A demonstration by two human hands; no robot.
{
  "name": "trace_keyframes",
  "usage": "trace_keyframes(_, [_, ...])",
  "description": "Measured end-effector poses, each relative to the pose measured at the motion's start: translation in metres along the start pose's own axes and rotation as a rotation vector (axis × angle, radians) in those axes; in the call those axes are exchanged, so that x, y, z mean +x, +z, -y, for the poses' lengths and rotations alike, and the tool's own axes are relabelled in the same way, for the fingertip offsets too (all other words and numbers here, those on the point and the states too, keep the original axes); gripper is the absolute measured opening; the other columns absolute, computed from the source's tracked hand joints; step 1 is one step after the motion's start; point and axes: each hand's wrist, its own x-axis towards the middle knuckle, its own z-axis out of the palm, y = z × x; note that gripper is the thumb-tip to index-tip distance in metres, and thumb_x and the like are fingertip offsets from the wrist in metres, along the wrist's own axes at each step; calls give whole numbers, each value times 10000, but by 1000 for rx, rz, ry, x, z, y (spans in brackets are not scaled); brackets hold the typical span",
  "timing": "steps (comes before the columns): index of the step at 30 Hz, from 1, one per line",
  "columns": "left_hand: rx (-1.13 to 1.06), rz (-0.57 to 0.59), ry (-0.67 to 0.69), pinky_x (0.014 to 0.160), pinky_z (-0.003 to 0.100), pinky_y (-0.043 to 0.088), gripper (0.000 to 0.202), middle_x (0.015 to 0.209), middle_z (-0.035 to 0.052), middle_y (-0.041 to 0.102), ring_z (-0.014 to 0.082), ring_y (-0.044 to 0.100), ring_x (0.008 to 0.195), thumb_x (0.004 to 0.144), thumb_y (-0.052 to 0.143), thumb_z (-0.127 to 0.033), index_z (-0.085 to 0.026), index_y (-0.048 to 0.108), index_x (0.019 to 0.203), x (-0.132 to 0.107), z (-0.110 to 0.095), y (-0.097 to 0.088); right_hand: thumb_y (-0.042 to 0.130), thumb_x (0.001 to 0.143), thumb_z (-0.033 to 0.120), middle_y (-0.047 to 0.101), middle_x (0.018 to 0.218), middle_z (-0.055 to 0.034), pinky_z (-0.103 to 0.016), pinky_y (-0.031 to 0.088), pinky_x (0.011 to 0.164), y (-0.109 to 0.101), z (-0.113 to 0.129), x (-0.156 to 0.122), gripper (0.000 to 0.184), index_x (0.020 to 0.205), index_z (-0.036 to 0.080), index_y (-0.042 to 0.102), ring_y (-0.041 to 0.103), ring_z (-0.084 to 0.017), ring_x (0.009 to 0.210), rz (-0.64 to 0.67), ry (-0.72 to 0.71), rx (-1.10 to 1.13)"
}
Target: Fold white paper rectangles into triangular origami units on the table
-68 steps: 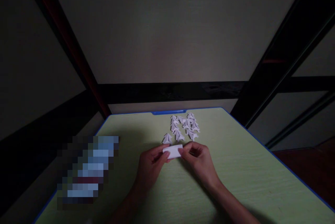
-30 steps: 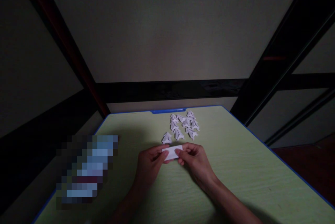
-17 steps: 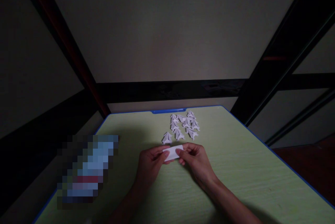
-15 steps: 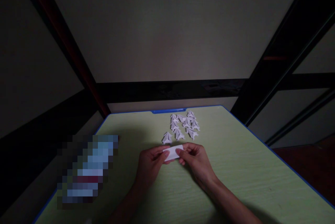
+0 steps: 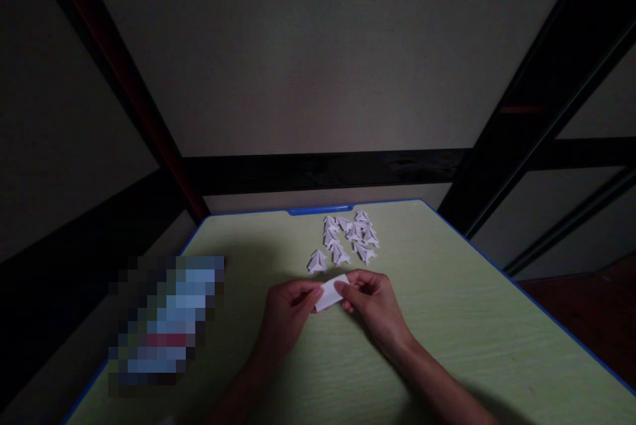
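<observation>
A small white paper piece [image 5: 330,294] is held between both hands just above the green table [image 5: 447,332]. My left hand [image 5: 288,312] pinches its left end with thumb and fingers closed. My right hand [image 5: 370,302] pinches its right end, fingers curled. The paper is tilted, right end higher. Beyond the hands, several small white folded paper pieces [image 5: 350,236] lie in a cluster on the table, with one folded piece [image 5: 317,261] set apart closest to the hands.
The table has a blue rim [image 5: 320,211] and ends close behind the paper cluster. A blurred-out patch [image 5: 166,322] covers the table's left side. Dark beams [image 5: 521,100] and pale wall panels stand behind.
The paper has tilted, its right end rising, and looks narrower than a second ago. My right fingers have shifted inward along it. Both hands stay in the same place.
</observation>
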Motion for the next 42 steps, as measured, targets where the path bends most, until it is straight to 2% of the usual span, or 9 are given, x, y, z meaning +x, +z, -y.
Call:
trace_keyframes(4, [186, 72, 91, 471, 191, 410, 126, 544, 23, 628, 132, 543, 510, 613, 563, -209, -131, 661, 591, 1, 4, -2, 604, 574, 190, 477, 390, 49, -173, 263, 371, -1, 0, 0, 98, 515, 116, 577, 375, -46, 361, 31, -21, -129])
trace_keyframes(7, [308, 136, 205, 465, 189, 375, 161, 507, 18, 585, 120, 502, 495, 637, 537, -202, -138, 658, 552, 1, 3, -2, 596, 563, 166, 465, 407, 53, -177, 263, 381, -2, -2, 0, 74, 510, 119, 575, 368, -49, 379, 93, -43, -180])
trace_keyframes(11, [372, 229, 280, 476, 187, 351, 185, 508, 10, 544, 111, 481, 508, 648, 517, -172, -148, 649, 522, 1, 3, -2, 579, 577, 170, 465, 443, 45, -189, 281, 408, -4, -3, -1, 83, 510, 121, 573, 378, -59, 412, 140, -78, -240])
trace_keyframes(17, [292, 174, 190, 476, 186, 344, 143, 500, -6, 510, 102, 460, 495, 609, 528, -154, -131, 596, 485, -1, 4, -1, 610, 558, 195, 432, 444, 58, -189, 266, 407, -3, -1, 0, 99, 514, 128, 551, 356, -55, 412, 116, -67, -205])
trace_keyframes(21, [184, 150, 88, 461, 180, 348, 132, 475, -19, 504, 98, 452, 476, 605, 531, -187, -129, 572, 493, -2, 1, -2, 668, 502, 256, 418, 424, 73, -187, 263, 407, -1, -3, 1, 216, 474, 136, 491, 342, -46, 393, 120, -1, -58])
trace_keyframes(25, [147, 155, 39, 436, 173, 332, 130, 453, -30, 491, 89, 431, 448, 602, 543, -208, -131, 562, 499, -2, 0, -1, 683, 484, 288, 374, 369, 80, -185, 202, 379, 0, -2, 1, 316, 405, 144, 413, 287, -38, 364, 89, 3, -46])
trace_keyframes(31, [123, 161, -10, 432, 176, 317, 135, 439, -36, 470, 81, 405, 434, 589, 553, -210, -130, 539, 481, -2, -4, -1, 576, 620, 349, 350, 353, 72, -192, 179, 364, 0, -3, -1, 338, 404, 150, 409, 256, -43, 350, 77, -70, -141])
trace_keyframes(37, [76, 259, -50, 419, 175, 290, 126, 450, -45, 459, 66, 377, 420, 585, 544, -208, -134, 513, 488, -5, -7, 2, 498, 701, 324, 321, 433, 62, -183, 210, 386, -2, -5, -2, 311, 460, 148, 408, 277, -55, 414, 84, -158, -255])
trace_keyframes(42, [67, 308, -67, 383, 182, 250, 191, 406, -57, 428, 54, 323, 359, 617, 508, -252, -150, 462, 462, -4, -1, 3, 472, 721, 341, 343, 463, 50, -180, 226, 395, 0, -4, -4, 307, 492, 152, 393, 305, -63, 440, 177, -157, -301])
